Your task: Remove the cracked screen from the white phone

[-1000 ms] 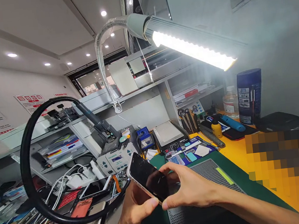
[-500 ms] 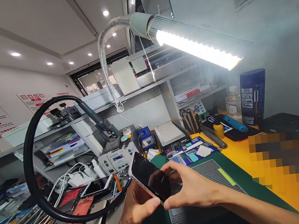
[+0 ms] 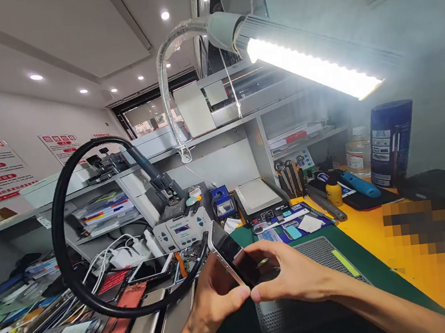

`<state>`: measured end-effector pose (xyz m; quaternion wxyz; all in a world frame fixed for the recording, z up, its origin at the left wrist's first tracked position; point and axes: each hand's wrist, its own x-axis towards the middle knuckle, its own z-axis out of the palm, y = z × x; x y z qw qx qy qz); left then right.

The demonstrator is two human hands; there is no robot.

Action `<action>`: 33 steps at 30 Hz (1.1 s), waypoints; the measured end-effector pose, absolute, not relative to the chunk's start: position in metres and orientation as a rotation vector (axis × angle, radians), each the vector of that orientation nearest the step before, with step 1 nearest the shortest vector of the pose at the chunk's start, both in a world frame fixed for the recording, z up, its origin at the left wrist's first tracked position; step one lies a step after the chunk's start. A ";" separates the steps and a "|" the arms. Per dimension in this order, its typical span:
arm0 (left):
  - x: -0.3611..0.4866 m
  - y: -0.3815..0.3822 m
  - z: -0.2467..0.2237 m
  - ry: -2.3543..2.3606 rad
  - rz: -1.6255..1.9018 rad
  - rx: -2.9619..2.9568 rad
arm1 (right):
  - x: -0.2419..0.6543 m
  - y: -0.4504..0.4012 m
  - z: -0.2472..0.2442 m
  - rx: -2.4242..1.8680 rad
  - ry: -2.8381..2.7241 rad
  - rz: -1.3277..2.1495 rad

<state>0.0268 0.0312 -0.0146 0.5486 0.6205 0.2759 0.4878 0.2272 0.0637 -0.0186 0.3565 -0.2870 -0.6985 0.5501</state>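
A smartphone [image 3: 232, 255] with a dark glass face and a silver metal rim is held up, tilted, between both hands above the bench. My left hand [image 3: 216, 294] grips its left side, thumb along the lower edge and fingers behind it. My right hand [image 3: 277, 272] closes on the right side, with fingers at the upper edge and thumb at the lower corner. The two thumb tips nearly meet. Below the phone lies a grey perforated mat [image 3: 319, 257] on a green work mat [image 3: 239, 329]. The phone's back is hidden.
A black hose [image 3: 60, 247] loops at the left, by a grey soldering station [image 3: 183, 229]. Phones and parts crowd the lower left. Behind are a flat heating plate [image 3: 258, 200] and tweezers [image 3: 291, 178]. A bright lamp [image 3: 311, 67] hangs overhead; a yellow bottle [image 3: 333, 194] stands right.
The view has shifted slightly, so the scene sits further right. The phone has turned in my hands, its dark face now seen more edge-on. Both hands keep their hold.
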 end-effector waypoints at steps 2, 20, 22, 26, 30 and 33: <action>0.027 0.031 -0.014 0.637 1.158 1.465 | 0.227 0.062 -0.015 -0.680 -1.812 1.461; 0.023 0.034 -0.022 0.592 1.160 1.403 | 0.226 0.062 -0.015 -0.718 -1.827 1.407; 0.024 0.034 -0.022 0.578 1.150 1.400 | 0.226 0.062 -0.016 -0.713 -1.826 1.406; 0.024 0.033 -0.023 0.550 1.141 1.408 | 0.227 0.063 -0.016 -0.699 -1.811 1.441; 0.024 0.033 -0.024 0.594 1.162 1.408 | 0.227 0.064 -0.018 -0.706 -1.815 1.416; 0.023 0.033 -0.024 0.606 1.152 1.414 | 0.228 0.065 -0.019 -0.731 -1.820 1.413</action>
